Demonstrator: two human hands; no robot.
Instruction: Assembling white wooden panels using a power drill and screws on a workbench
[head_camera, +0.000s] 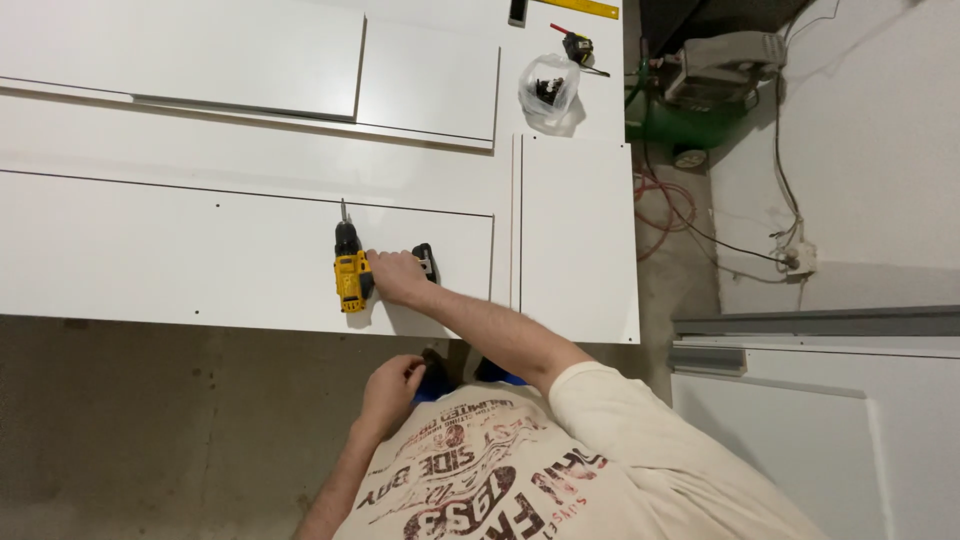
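Now right hand (398, 275) gripping yellow drill (350, 270), near white panel (200, 250) edge

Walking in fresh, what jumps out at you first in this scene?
The yellow and black cordless drill stands out most, lying on the white panel with the right hand gripping its handle. Next comes the green air compressor at the upper right, with red hose coiled on the floor beside it. The left hand is held near the chest, over something blue.
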